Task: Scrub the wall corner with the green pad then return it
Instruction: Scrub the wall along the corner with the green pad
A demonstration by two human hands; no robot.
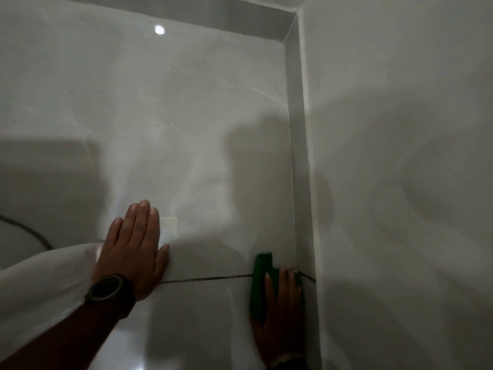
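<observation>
Right hand [282,313]: pressing green pad [260,284] flat against wall corner [300,209] (at grout line [205,279]). Left hand [133,249]: lying open-palmed, holding nothing, on tile.

A glossy tiled wall [186,129] bears a flat left hand [130,252] and, at its right corner, the green pad [260,284].

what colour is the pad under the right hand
Green. The pad shows in the head view, pressed to the wall by the right hand.
</observation>
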